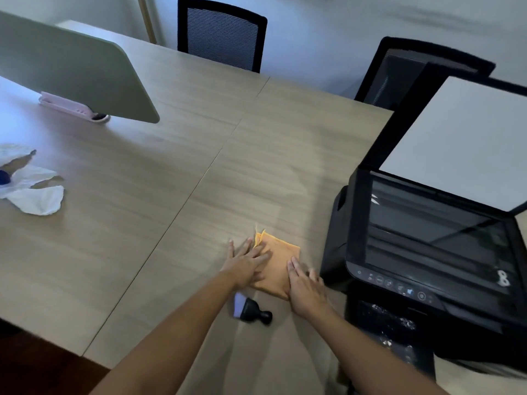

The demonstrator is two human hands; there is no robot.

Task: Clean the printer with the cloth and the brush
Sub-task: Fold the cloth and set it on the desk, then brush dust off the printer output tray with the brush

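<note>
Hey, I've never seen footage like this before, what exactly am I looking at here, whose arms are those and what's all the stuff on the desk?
This is a single picture from a wide-angle camera worn on a person's head, looking forward and down, so the arms reaching in from the bottom are that person's own. There is no robot.

The left hand and right hand both lie flat, fingers spread, on a folded orange cloth on the wooden table. Neither hand grips anything; they press on the cloth.

Just below the cloth lies a small brush with a black handle. To the right stands a black printer with its scanner lid raised, showing the glass. At far left lie crumpled white tissues, and a grey-green divider panel stands on the table. Two black chairs stand behind.
</note>
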